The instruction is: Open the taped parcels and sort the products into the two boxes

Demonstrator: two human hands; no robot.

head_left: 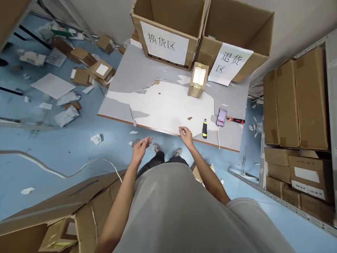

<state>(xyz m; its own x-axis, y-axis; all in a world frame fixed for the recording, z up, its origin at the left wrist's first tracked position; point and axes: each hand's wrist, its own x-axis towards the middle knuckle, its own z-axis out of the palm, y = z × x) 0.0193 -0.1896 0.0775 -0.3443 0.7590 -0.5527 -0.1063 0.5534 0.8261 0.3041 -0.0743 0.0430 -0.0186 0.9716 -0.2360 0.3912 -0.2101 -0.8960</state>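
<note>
head view: the left hand (141, 149) hangs just short of the desk (233, 138), grip slack with a narrow gap at thumb and fingers; the right hand (186, 136) overlaps the front edge, its grip half curled, a small gap between thumb and forefinger. a yellow-and-black box cutter (204, 128) lies right of that hand, near the edge, with bare white surface spreading to the left. farther right, a white cord (218, 137) crosses the edge from a blurred purple item (221, 117), beside a red-and-black handle (237, 121). a small taped carton (197, 92) stands before two large open boxes (194, 51). the desktop is torn and patchy grey; scraps litter the blue floor (105, 158), and cartons fill a metal shelf (286, 206) at right.
</note>
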